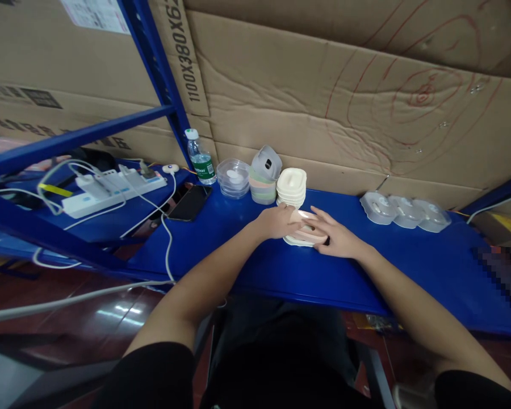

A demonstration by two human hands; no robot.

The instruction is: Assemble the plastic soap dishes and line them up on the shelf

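Both hands are on a small pale pink plastic container (310, 234) near the middle of the blue shelf. My left hand (276, 221) is closed on its left side, fingers curled. My right hand (339, 234) grips it from the right, fingers over the top and thumb at the near side. A cream rim-like piece (300, 242) shows under the pink one; the fingers hide part of both. Just behind stands a stack of cream lids (292, 184). Left of it are nested coloured containers (263, 192) with a greyish piece (266, 163) tilted on top, and clear round-cornered lids (233, 177).
Three clear lidded containers (404, 211) stand in a row at the right rear. A water bottle (201, 159) and a phone (191, 203) are at the left. A power strip (114, 190) with white cables lies beyond the blue post. Cardboard (281, 85) backs the shelf.
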